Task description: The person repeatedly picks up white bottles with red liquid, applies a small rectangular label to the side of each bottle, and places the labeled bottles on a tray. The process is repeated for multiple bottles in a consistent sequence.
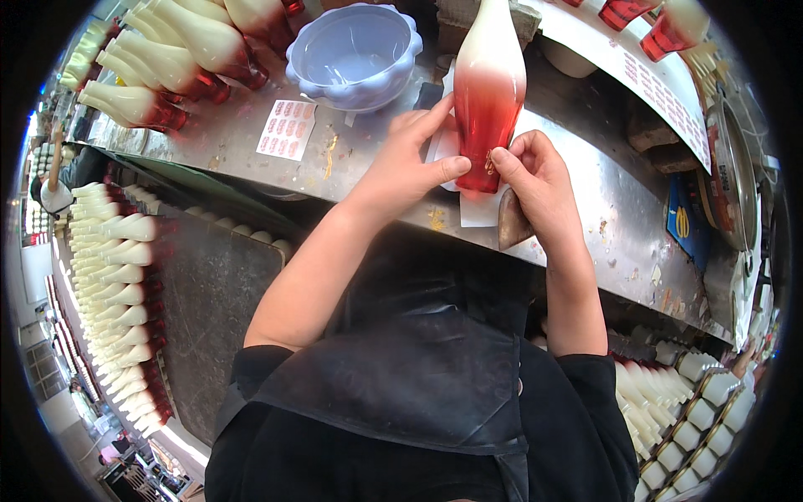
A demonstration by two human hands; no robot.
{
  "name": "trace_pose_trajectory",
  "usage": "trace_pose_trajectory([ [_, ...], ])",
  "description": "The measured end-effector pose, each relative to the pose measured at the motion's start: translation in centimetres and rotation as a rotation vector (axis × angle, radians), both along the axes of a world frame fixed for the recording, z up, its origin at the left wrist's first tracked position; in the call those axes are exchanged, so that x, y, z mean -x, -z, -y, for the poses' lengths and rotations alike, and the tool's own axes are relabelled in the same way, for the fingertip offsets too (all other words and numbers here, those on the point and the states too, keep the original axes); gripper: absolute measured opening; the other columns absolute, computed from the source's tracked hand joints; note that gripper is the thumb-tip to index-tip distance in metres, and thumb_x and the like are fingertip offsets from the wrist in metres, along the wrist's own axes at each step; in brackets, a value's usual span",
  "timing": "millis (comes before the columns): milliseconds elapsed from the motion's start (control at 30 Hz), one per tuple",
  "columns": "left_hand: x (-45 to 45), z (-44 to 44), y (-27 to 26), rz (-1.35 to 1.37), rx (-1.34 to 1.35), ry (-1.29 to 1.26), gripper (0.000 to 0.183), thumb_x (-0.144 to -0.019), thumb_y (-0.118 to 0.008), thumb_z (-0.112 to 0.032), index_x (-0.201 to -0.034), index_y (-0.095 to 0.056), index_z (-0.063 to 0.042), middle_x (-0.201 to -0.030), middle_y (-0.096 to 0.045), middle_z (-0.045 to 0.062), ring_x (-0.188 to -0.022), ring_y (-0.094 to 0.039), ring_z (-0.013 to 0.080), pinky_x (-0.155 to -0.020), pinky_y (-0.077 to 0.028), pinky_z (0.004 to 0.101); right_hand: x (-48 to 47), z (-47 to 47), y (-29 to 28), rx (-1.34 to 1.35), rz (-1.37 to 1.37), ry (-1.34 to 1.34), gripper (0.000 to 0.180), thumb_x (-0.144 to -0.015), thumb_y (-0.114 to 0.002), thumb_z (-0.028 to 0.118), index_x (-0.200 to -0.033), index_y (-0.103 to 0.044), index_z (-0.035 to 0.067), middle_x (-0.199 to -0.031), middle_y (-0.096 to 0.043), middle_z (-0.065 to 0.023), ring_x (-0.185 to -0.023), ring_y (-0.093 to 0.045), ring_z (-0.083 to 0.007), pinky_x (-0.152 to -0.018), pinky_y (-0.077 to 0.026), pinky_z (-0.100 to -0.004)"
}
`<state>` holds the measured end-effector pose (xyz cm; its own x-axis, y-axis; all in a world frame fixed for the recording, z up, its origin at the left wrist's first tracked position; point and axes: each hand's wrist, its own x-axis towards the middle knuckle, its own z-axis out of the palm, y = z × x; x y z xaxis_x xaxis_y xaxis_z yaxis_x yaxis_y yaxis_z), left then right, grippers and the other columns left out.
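Note:
A glass bottle (pixel 489 94), cream above and clear red toward its base, stands or is held on the workbench in front of me. My left hand (pixel 414 157) steadies its left side, thumb low by the base and fingers behind. With its thumb, my right hand (pixel 533 176) touches the lower right of the bottle beside a small gold decal (pixel 490 162). Tucked under the right palm is a brown wedge-shaped scraper (pixel 515 223). White paper (pixel 478 212) lies beneath the bottle's base.
A scalloped pale-blue basin (pixel 354 59) holding clear liquid stands left of the bottle. A decal sheet (pixel 287 130) lies nearer me. Similar bottles (pixel 182 44) crowd the far left; others (pixel 116 301) fill a rack beside me. A larger decal sheet (pixel 659 106) curves at right.

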<state>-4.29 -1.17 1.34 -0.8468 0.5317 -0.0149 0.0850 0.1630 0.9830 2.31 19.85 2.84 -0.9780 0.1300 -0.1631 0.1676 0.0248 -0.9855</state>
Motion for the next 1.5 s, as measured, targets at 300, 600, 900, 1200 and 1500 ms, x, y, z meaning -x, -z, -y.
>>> trace_pose_trajectory([
  [300, 0.0, 0.2, 0.5, 0.007, -0.008, 0.007, 0.088, -0.088, -0.08, -0.03, -0.164, -0.039, -0.013, -0.151, -0.047, 0.014, -0.146, -0.035, 0.0269, -0.126, -0.021, 0.0404, 0.3, 0.4, 0.0, 0.002, 0.014, 0.009, 0.031, -0.092, -0.08, 0.022, -0.096, -0.056, 0.002, -0.084, -0.067, -0.0052, -0.076, -0.063, -0.0087, -0.068, -0.053, -0.0235],
  [600, -2.0, -0.6, 2.1, -0.499, 0.049, -0.143, 0.065, -0.099, -0.066, -0.031, -0.156, -0.047, -0.006, -0.134, -0.06, 0.017, -0.13, -0.05, 0.0399, -0.116, -0.034, 0.0478, -0.4, 0.8, 0.0, 0.0, -0.018, 0.024, 0.023, -0.097, -0.074, 0.017, -0.1, -0.058, 0.001, -0.09, -0.067, -0.0041, -0.082, -0.063, -0.0079, -0.074, -0.052, -0.0231],
  [900, -7.4, -1.6, 2.4, -0.915, 0.47, -0.311, 0.06, -0.089, -0.072, -0.018, -0.144, -0.057, 0.0, -0.131, -0.062, 0.015, -0.127, -0.057, 0.0333, -0.113, -0.03, 0.0544, -4.1, 1.4, 0.8, -0.042, -0.15, 0.052, 0.027, -0.104, -0.059, 0.006, -0.129, -0.063, -0.004, -0.103, -0.068, -0.0059, -0.098, -0.064, -0.01, -0.087, -0.052, -0.0257],
  [1200, -7.4, -1.5, 2.6, -0.933, 0.442, -0.33, 0.057, -0.086, -0.072, -0.012, -0.139, -0.06, 0.005, -0.13, -0.067, 0.02, -0.127, -0.06, 0.0332, -0.115, -0.032, 0.0507, -2.8, 1.1, 1.5, 0.03, -0.106, 0.055, 0.026, -0.1, -0.069, 0.012, -0.121, -0.061, -0.001, -0.095, -0.066, -0.0039, -0.088, -0.063, -0.0085, -0.077, -0.051, -0.0228],
  [1500, -7.6, -1.5, 2.6, -0.913, 0.424, -0.326, 0.057, -0.085, -0.072, -0.008, -0.14, -0.061, 0.003, -0.13, -0.068, 0.018, -0.128, -0.06, 0.0332, -0.114, -0.033, 0.0506, -1.9, 1.0, 0.5, 0.139, 0.011, 0.033, 0.025, -0.097, -0.074, 0.015, -0.113, -0.059, 0.002, -0.092, -0.068, -0.0026, -0.082, -0.063, -0.0067, -0.071, -0.05, -0.0209],
])
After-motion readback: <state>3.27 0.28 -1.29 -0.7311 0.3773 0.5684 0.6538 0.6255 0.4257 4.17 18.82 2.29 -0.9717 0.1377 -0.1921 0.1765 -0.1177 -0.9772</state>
